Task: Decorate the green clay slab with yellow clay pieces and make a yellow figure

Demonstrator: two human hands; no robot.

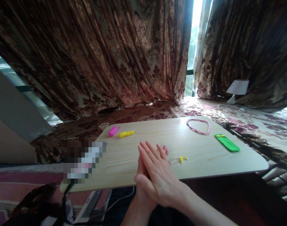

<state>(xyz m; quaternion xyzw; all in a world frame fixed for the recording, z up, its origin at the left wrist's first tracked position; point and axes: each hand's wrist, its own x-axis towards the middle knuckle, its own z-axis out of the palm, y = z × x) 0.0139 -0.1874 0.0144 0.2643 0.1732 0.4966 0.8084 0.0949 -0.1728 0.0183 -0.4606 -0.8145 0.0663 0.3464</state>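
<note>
Nearest you, your right hand [158,175] lies over your left hand [141,168] palm to palm, above the near part of the table [155,128]. Your right fingers are straight and only slightly spread, laid slantwise across the left; some left fingertips peek out past them on the far right side. Neither hand is curled into a fist. You can't tell from here whether a bit of soft material sits between the palms, as the contact is covered. The step in hand looks like pressing or rolling between flat palms; if so, the move after it calls for even, light pressure, then parting the palms gently so that nothing sticks or gets squashed.

Just right of your hands, small yellow scraps [183,159] lie loose on the tabletop, within easy reach. To your left is a blurred-out item [86,163]. Further right, a flat green slab [227,143] bears small yellow pieces at its far end. Beyond your hands on the left, a tapered yellow piece [126,134] lies beside a rounded pink lump [113,131]; at the far right is a pinkish loop [200,132]. Past the table stand a white lamp [238,87] and patterned curtains [134,56].
</note>
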